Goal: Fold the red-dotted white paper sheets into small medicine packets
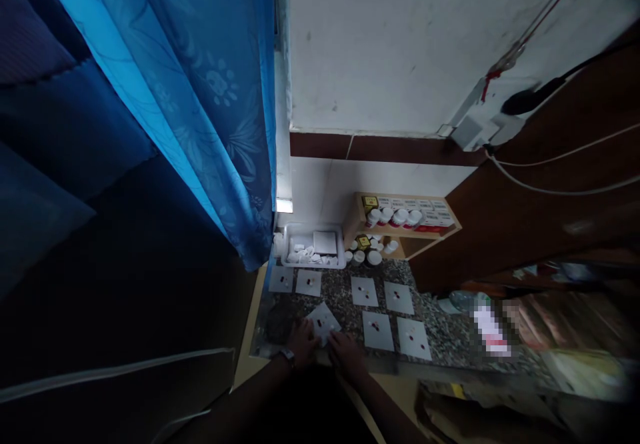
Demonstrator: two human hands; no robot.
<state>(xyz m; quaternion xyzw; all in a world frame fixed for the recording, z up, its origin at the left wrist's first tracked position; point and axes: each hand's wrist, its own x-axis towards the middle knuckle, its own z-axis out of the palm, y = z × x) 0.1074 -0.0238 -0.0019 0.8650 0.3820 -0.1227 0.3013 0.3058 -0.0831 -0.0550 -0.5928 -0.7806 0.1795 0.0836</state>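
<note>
A white paper square (324, 321), turned cornerwise, lies near the counter's front edge with a few small dark and pale pills on it. My left hand (303, 344), with a watch on its wrist, grips the paper's left lower edge, fingers bent. On the other side, my right hand (349, 356) has its fingers closed at the right lower edge. To the right are several more squares with pills, among them a near paper (378, 331) and a far paper (399, 297). Two others, including a paper sheet (309, 283), lie behind my left hand.
A white plastic tray (286, 247) at the back holds folded white packets and a paper stack. Beside it, a wooden shelf (431, 235) carries white bottles and boxes. The speckled counter (340, 291) borders a blue curtain (215, 117) on the left. Cables hang from a socket (475, 131).
</note>
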